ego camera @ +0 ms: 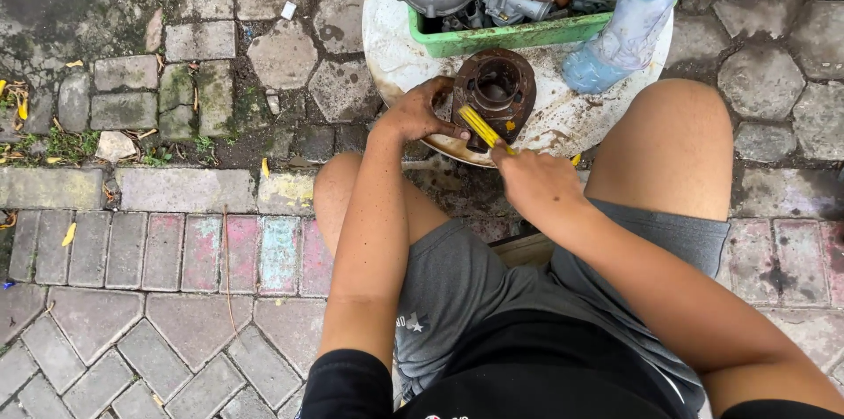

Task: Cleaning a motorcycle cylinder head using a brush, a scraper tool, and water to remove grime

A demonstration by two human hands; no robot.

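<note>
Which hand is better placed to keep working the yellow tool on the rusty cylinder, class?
Probably the right hand: it grips the yellow tool, whose tip lies on the rusty cylinder. The left hand grips the cylinder's side, steadying it on the white round surface.

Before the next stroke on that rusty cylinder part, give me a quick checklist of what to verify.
1. Left hand steadies the rusty cylinder part at its left edge: ok.
2. Right hand grips the yellow-handled tool: ok.
3. Tool tip contact with the part: cannot tell, tip not clear.
4. Part rests on the round white tabletop: ok.
5. Plastic bottle leans on the green tray, close to the work: not ok.
6. Part sits near the tabletop's front edge: not ok.
</note>
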